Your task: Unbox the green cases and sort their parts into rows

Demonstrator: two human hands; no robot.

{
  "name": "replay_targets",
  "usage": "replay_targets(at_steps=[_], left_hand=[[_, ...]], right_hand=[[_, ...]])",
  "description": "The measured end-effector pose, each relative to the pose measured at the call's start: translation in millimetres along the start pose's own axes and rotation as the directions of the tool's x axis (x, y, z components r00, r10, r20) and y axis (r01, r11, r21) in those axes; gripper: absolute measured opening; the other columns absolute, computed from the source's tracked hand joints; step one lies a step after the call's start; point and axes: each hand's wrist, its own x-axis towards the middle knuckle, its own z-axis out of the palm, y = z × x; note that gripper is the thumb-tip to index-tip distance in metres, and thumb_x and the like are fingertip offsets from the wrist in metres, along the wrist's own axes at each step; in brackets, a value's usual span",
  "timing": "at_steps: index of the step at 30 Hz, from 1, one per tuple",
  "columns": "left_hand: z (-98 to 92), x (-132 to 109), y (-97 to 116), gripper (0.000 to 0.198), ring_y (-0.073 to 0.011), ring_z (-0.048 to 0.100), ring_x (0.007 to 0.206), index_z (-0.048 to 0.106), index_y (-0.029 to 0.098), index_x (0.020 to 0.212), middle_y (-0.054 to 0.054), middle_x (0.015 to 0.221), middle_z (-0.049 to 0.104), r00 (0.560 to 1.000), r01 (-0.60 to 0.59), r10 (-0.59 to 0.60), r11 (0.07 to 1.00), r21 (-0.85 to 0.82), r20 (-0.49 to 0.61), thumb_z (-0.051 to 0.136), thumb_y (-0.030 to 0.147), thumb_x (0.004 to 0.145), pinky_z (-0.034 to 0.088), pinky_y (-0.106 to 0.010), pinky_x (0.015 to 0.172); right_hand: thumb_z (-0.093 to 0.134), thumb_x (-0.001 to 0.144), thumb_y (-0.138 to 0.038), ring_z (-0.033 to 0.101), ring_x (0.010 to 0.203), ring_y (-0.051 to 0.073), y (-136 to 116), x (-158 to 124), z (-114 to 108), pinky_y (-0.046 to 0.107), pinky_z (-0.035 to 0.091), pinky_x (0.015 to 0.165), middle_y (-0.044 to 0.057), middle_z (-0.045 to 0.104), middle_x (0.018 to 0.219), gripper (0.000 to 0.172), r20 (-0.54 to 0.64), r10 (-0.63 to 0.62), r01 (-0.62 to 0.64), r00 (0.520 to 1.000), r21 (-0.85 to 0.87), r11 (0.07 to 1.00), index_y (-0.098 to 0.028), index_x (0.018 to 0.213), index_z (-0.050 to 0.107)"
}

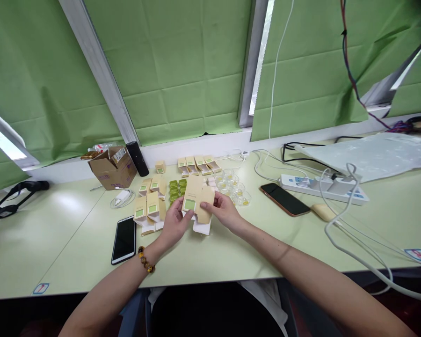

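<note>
Between my two hands is a small tan cardboard box with a green window and white inner flaps, partly unfolded. My left hand grips its left side, thumb on the front near the window. On the right side my right hand pinches the box, thumb on the front panel. Just behind it stand green plastic containers in rows, and to the right clear plastic cups with bits of yellow. Several opened tan boxes stand left of my left hand, and more boxes line up at the back.
A smartphone lies at left, another at right beside a power strip with loose cables. A brown carton and a black cylinder stand by the window. A white plastic sheet covers the back right.
</note>
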Motion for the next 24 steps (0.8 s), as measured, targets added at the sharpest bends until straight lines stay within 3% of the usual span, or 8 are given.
replay_targets(at_steps=[6, 13, 17, 21, 24], left_hand=[[-3.7, 2.0, 5.6, 0.041, -0.0225, 0.075, 0.078, 0.068, 0.018, 0.103, -0.006, 0.086, 0.08, 0.987, 0.163, -0.163, 0.986, -0.029, -0.005, 0.084, 0.051, 0.086, 0.06, -0.037, 0.081], [-17.1, 12.1, 7.5, 0.029, -0.0157, 0.066, 0.072, 0.065, 0.019, 0.096, -0.002, 0.082, 0.069, 0.966, 0.196, -0.243, 0.906, -0.376, -0.083, 0.082, 0.04, 0.084, 0.054, -0.03, 0.067], [-21.5, 13.6, 12.6, 0.032, -0.0182, 0.059, 0.069, 0.055, 0.022, 0.085, -0.001, 0.071, 0.055, 0.966, 0.244, -0.244, 0.778, -0.579, 0.079, 0.073, 0.048, 0.084, 0.049, -0.034, 0.065], [-19.5, 10.8, 15.0, 0.03, -0.0156, 0.044, 0.06, 0.047, 0.024, 0.083, 0.002, 0.065, 0.044, 0.95, 0.313, -0.228, 0.718, -0.622, 0.215, 0.072, 0.04, 0.087, 0.037, -0.032, 0.061], [-16.8, 10.3, 13.1, 0.034, -0.016, 0.037, 0.054, 0.044, 0.025, 0.079, 0.003, 0.056, 0.038, 0.936, 0.349, -0.221, 0.703, -0.62, 0.275, 0.07, 0.045, 0.087, 0.03, -0.033, 0.059]], right_hand=[[0.091, 0.073, -0.059, 0.075, 0.095, 0.031, -3.2, -3.7, -1.5, 0.047, 0.063, 0.085, 0.009, 0.082, 0.109, 0.048, -0.052, -0.068, 0.065, 0.996, -0.064, 0.996, -0.023, 0.103, 0.077], [0.06, 0.097, -0.072, 0.066, 0.078, 0.022, -13.3, -6.2, -4.7, 0.037, 0.052, 0.074, 0.004, 0.072, 0.08, 0.05, -0.008, -0.2, 0.199, 0.98, -0.079, 0.977, -0.024, 0.104, 0.073], [0.062, 0.096, -0.072, 0.065, 0.075, 0.022, -11.0, -4.9, -6.6, 0.036, 0.048, 0.072, 0.003, 0.07, 0.077, 0.05, 0.007, -0.188, 0.188, 0.982, -0.097, 0.977, -0.023, 0.1, 0.074], [0.061, 0.096, -0.072, 0.064, 0.075, 0.022, -7.0, -6.0, -5.1, 0.037, 0.048, 0.075, 0.003, 0.07, 0.074, 0.05, 0.053, -0.179, 0.184, 0.982, -0.11, 0.977, -0.023, 0.1, 0.074], [0.061, 0.097, -0.071, 0.063, 0.075, 0.022, -5.9, -8.0, -3.8, 0.038, 0.05, 0.077, 0.003, 0.07, 0.075, 0.05, 0.077, -0.178, 0.186, 0.981, -0.123, 0.975, -0.023, 0.1, 0.074]])
